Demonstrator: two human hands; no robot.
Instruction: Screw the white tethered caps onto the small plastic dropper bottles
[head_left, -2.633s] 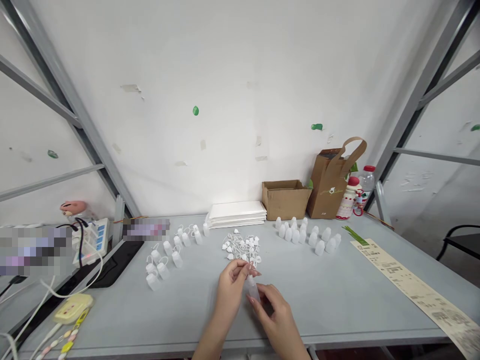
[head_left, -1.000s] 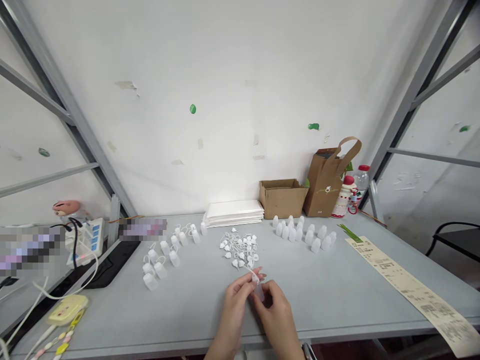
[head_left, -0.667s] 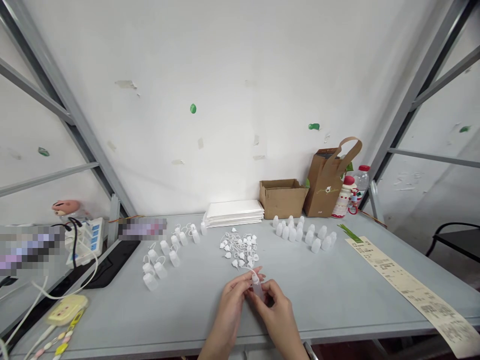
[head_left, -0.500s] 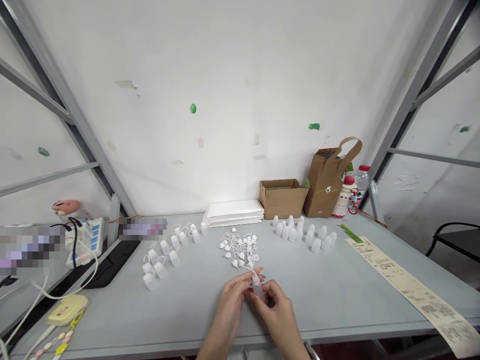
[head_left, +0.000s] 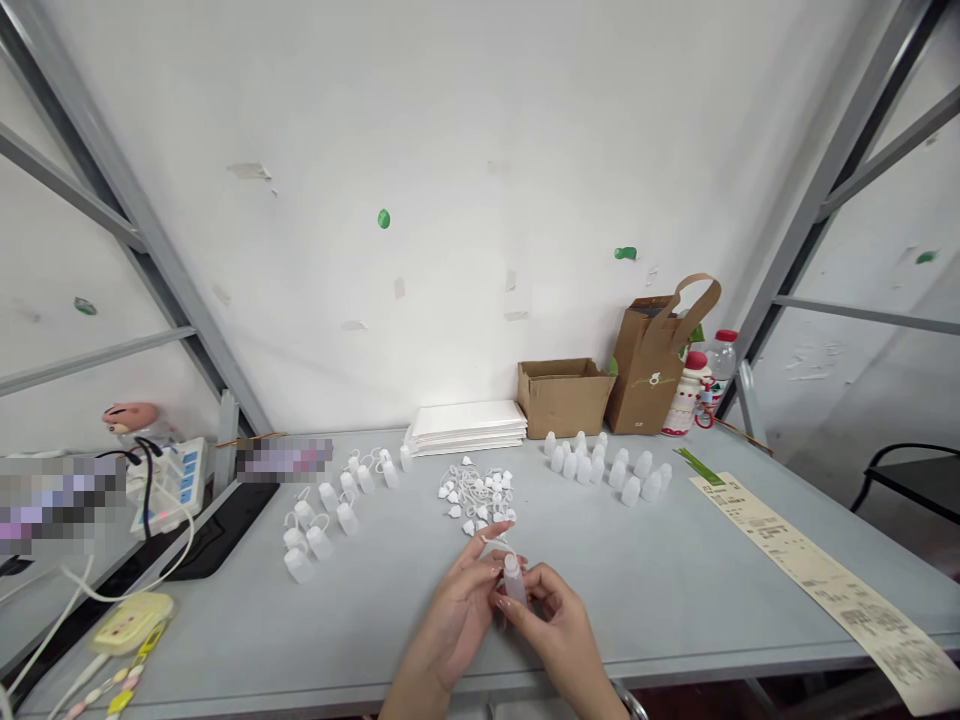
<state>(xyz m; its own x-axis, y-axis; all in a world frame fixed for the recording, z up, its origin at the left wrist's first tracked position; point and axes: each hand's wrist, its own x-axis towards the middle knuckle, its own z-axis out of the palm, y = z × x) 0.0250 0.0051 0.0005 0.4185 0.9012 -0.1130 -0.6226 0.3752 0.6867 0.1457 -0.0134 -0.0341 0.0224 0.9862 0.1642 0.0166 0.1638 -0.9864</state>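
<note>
A small translucent plastic bottle [head_left: 514, 583] stands upright between my hands near the table's front edge. Its neck points up, and a thin white loop strap [head_left: 496, 541] runs beside it. My right hand [head_left: 556, 608] pinches the bottle from the right, fingers closed. From the left, my left hand [head_left: 459, 612] has its thumb and lower fingers against the bottle, its index finger stretched out past the strap. Just beyond lies a pile of white caps with loop straps [head_left: 480, 492]. Bottles with straps [head_left: 319, 542] stand to the left; several plain bottles [head_left: 598, 468] stand at the right.
White flat sheets [head_left: 469, 428] are stacked at the back, beside an open cardboard box [head_left: 564, 405] and a brown paper bag [head_left: 649, 375]. A long printed paper strip [head_left: 810, 575] lies on the right. A power strip [head_left: 176, 485] with cables and a yellow case [head_left: 131, 622] are on the left.
My left index finger has lifted and stretched out over the bottle. The bottle neck now shows more plainly, with the strap beside it. My right hand keeps its hold.
</note>
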